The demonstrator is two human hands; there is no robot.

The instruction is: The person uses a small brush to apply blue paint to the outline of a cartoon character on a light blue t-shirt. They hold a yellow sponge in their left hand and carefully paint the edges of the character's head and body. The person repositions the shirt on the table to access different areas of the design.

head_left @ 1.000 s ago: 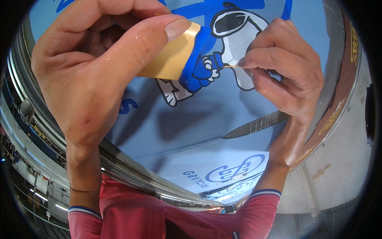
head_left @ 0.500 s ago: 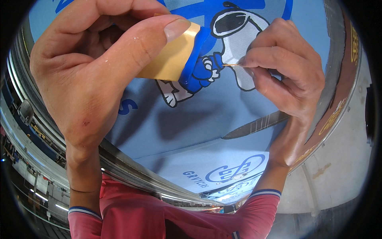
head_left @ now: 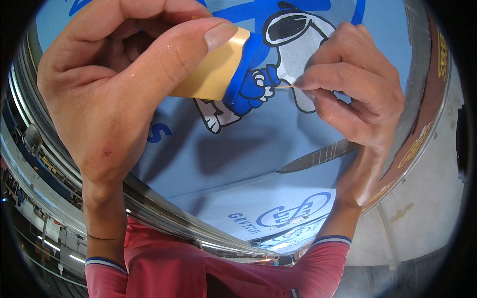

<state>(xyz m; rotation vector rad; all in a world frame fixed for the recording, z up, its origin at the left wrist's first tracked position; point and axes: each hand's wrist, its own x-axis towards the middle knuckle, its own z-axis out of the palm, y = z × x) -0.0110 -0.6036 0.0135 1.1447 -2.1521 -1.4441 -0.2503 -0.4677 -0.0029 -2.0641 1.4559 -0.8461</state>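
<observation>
Between the thumb and fingers of my left hand (head_left: 119,84) is a flat golden-yellow card (head_left: 207,74). Wet-looking blue paint (head_left: 235,74) coats the card's right edge. My right hand (head_left: 360,87) pinches a thin wooden toothpick (head_left: 285,87), its tip pointing left over the blue part of a printed cartoon dog (head_left: 298,54). Whether the tip touches the print I cannot tell. The dog is white with black outlines and blue clothing, on light blue fabric (head_left: 223,171) beneath both hands. The card hides part of the print.
A dark grey band (head_left: 320,156) crosses the fabric below my right hand, near a printed blue oval emblem (head_left: 293,211). A metal rail (head_left: 164,208) runs along the near left side. To the right lie a brown strip with yellow marks (head_left: 422,124) and a pale floor (head_left: 422,213).
My right hand has shifted slightly left and down, taking the toothpick's tip lower on the blue part of the print. My left hand and the card have stayed in place.
</observation>
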